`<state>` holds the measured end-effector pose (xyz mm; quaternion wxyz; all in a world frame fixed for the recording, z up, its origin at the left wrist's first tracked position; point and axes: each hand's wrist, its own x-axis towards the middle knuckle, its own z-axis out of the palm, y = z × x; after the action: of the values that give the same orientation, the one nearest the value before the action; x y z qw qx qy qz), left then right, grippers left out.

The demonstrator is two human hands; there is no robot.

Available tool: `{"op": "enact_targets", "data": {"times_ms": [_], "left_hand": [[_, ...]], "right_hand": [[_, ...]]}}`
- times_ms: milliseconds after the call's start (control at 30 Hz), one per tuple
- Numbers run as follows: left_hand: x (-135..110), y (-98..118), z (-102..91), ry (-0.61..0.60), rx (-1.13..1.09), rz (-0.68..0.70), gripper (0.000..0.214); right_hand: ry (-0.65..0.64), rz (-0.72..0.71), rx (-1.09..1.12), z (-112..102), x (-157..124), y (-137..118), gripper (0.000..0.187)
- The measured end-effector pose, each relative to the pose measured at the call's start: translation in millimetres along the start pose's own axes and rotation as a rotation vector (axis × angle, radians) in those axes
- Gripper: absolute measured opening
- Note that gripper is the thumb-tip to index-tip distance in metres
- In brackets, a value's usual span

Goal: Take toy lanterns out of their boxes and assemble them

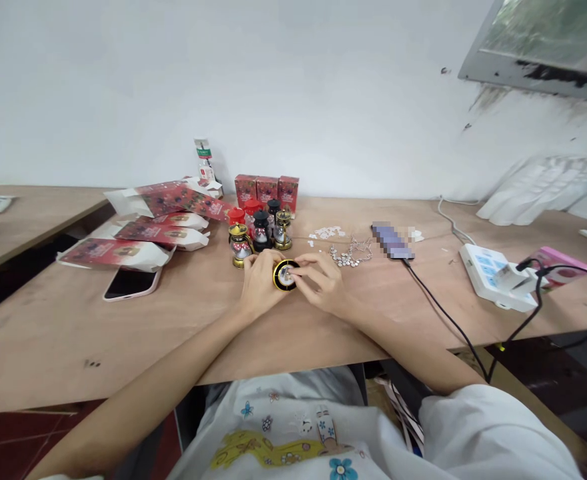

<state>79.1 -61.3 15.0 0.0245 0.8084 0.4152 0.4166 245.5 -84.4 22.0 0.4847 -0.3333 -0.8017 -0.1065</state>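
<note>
A small lantern is tipped so that its round base faces me, with a black and gold rim around a pale centre. My left hand is closed around its side. From the other side, my right hand reaches in with its fingertips pressed together at the pale centre; whatever they pinch is too small to make out. Just beyond my hands stand several small lanterns in gold, black and red. To the right of them lie a cluster of silver button cells and scattered white paper discs.
Red printed boxes stand by the wall, near a bottle. Flattened red cartons overlap a phone at left. A second phone lies right, its cable trailing over the table edge. A white power strip sits farther right.
</note>
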Motion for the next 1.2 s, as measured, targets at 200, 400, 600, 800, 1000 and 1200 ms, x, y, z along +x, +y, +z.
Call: {"op": "enact_targets", "data": {"times_ms": [200,400,600,800,1000,1200], "left_hand": [[2,-1,-2.2,0.036,-0.006,-0.085,0.038],[2,-2,-2.4,0.034,-0.005,-0.087,0.039],[2,-3,-2.0,0.029,0.003,-0.095,0.039],[2,-1,-2.8,0.023,0.013,-0.077,0.038],[2,1,-3.4,-0.008,0.044,-0.095,0.036],[2,1,-1.2,-0.008,0.07,-0.083,0.032]], "right_hand": [[-0.114,0.325,-0.305,-20,14,50,0.024],[-0.715,0.685,-0.675,-39,13,97,0.025],[-0.835,0.605,-0.743,-37,10,101,0.025],[-0.829,0.501,-0.698,-39,14,101,0.029],[-0.234,0.411,-0.216,-27,16,72,0.023],[-0.036,0.14,0.213,-10,12,19,0.015]]}}
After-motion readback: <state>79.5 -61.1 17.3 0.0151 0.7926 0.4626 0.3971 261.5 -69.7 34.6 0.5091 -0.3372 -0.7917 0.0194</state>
